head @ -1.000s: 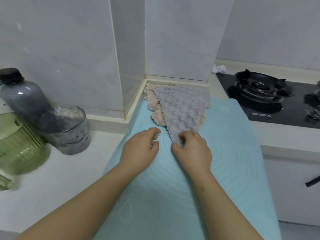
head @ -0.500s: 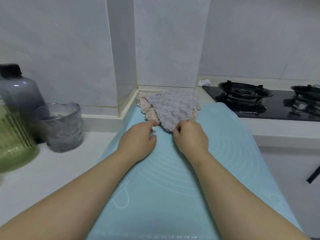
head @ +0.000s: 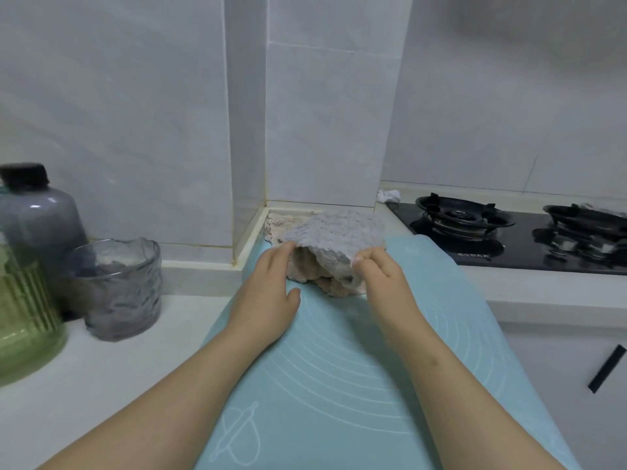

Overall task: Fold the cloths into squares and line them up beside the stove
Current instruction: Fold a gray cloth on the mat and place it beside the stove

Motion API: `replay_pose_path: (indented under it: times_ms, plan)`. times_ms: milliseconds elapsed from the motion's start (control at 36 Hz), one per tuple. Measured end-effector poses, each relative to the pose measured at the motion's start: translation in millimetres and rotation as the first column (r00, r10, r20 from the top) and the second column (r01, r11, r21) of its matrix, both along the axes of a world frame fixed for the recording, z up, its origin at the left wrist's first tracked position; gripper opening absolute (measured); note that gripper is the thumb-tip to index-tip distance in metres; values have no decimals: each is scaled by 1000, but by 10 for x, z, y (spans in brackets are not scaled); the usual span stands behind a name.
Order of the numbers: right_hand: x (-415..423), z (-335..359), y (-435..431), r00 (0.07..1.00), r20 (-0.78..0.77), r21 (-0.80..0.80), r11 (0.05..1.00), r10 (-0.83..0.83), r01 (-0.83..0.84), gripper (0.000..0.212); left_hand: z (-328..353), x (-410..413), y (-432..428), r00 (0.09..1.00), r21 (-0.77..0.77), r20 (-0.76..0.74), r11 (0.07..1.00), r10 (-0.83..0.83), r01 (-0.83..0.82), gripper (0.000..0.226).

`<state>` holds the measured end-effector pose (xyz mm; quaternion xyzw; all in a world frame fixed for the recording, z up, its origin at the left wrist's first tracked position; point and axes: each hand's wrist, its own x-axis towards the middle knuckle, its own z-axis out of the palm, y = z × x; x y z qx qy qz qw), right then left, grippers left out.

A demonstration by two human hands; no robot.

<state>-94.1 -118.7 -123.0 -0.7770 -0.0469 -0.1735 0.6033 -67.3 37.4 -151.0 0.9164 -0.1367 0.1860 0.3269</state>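
A grey-lilac fluffy cloth [head: 336, 234] lies on top of a beige-pink cloth [head: 312, 269] at the far end of a light blue mat [head: 339, 368], in the wall corner. My right hand [head: 380, 276] pinches the grey cloth's near corner and holds it raised off the pink one. My left hand [head: 271, 286] has its fingertips at the grey cloth's left edge; whether they grip it is hidden. The black gas stove [head: 509, 232] sits to the right, beyond the mat.
On the white counter to the left stand a ribbed glass cup [head: 118, 286], a grey bottle with a black cap [head: 37, 212] and a green container [head: 23, 320]. A small white crumpled wad [head: 388, 196] lies behind the stove's left corner. A cabinet handle [head: 607, 368] shows lower right.
The grey cloth's near corner has been lifted off the mat by my right hand, baring the pink cloth underneath. Both hands have moved slightly farther in toward the cloths.
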Motion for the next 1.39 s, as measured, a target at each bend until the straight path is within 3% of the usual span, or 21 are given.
replay_pose_path:
  times_ms: [194,306,361,417,472,528,611,667,722,806,861,945,1000,1056,1111,1195,1278,1389]
  plan:
    - [50,28,-19,991,-21,356,927,134,-118,29,-24,28,-8,994,-216,-80,975,-70,51,53]
    - [38,12,5,968,-77,323,925,237,-201,18,37,7,-1,988,-417,-113,907,-107,51,63]
    - [30,-4,24,954,-105,266,932,281,-245,18,41,4,9,982,-500,-134,865,-132,48,54]
    - [14,-5,39,941,-103,220,930,323,-295,17,57,17,7,978,-656,-125,753,-167,44,38]
    - [-5,12,40,938,-93,204,929,333,-309,16,114,-1,-25,977,-753,-127,658,-172,18,38]
    - [-25,38,33,953,-94,216,940,289,-263,21,148,-13,-4,965,-819,-149,574,-215,2,31]
    - [-34,63,8,985,-60,257,956,160,-140,22,238,-89,55,942,-827,-205,562,-267,-21,33]
    - [-19,71,-20,995,-57,290,955,87,-67,20,293,-106,136,953,-838,-212,542,-214,-65,38]
    - [-1,82,-48,997,-69,321,947,23,1,20,378,-123,177,970,-900,-163,431,-178,-72,39]
    - [22,98,-75,995,-85,368,927,-45,73,20,509,-165,104,959,-935,81,313,-273,168,28]
    - [35,106,-91,993,-97,401,910,-72,105,19,519,-243,57,914,-869,219,357,-342,342,27]
    - [35,132,-144,985,-138,430,889,-104,155,18,379,-247,17,860,-529,380,683,-340,504,18]
    - [34,151,-209,975,-181,436,878,-128,196,17,274,-233,-28,854,-250,319,833,-410,493,34]
    - [31,168,-285,963,-225,439,867,-150,238,14,170,-243,-91,859,-82,135,858,-495,507,44]
    - [22,189,-366,951,-255,452,848,-174,277,11,104,-280,-168,826,48,-23,825,-563,564,54]
    - [-15,242,-457,940,-258,475,818,-222,323,9,83,-311,-184,774,72,-226,782,-592,619,62]
    - [-56,282,-496,934,-184,393,848,-308,357,7,138,-322,-170,801,35,-209,814,-561,580,58]
    - [-51,234,-351,954,-31,43,953,-298,299,10,124,-213,-152,942,86,51,941,-332,327,42]
